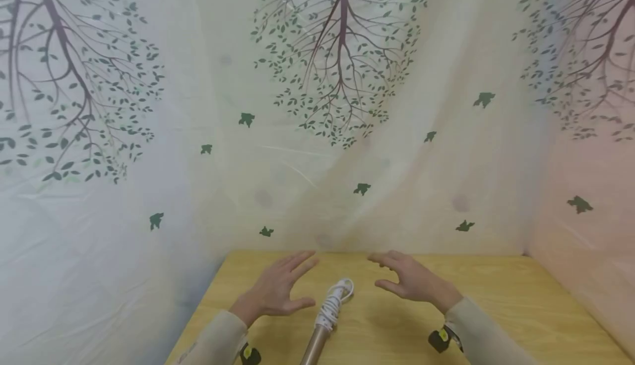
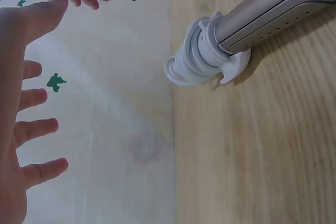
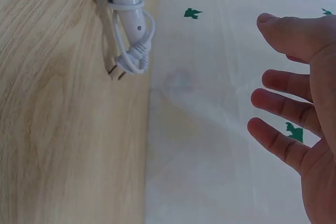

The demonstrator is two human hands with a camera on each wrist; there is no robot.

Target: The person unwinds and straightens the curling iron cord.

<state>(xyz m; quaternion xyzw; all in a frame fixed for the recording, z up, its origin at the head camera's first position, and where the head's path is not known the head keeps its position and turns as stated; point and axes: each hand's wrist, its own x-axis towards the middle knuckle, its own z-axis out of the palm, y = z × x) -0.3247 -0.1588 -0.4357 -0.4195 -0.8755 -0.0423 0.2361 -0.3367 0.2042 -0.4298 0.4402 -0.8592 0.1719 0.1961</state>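
A hair straightener (image 1: 315, 345) with a champagne-coloured body lies on the wooden table, its near end cut off by the head view's lower edge. White cord (image 1: 329, 310) is wound round its far end, and a two-pin plug (image 3: 128, 64) shows there in the right wrist view. To its left my left hand (image 1: 278, 288) hovers above the table, fingers spread and thumb apart. My right hand (image 1: 412, 277) is held up on the other side, its fingers loosely extended toward the left. Neither hand touches the straightener.
The wooden table (image 1: 496, 299) meets a pale hanging sheet (image 1: 307, 205) at its back edge. Printed trees and green leaf-like shapes cover the sheet, which also encloses the left and right sides. Each wrist carries a dark strapped device (image 1: 439, 341).
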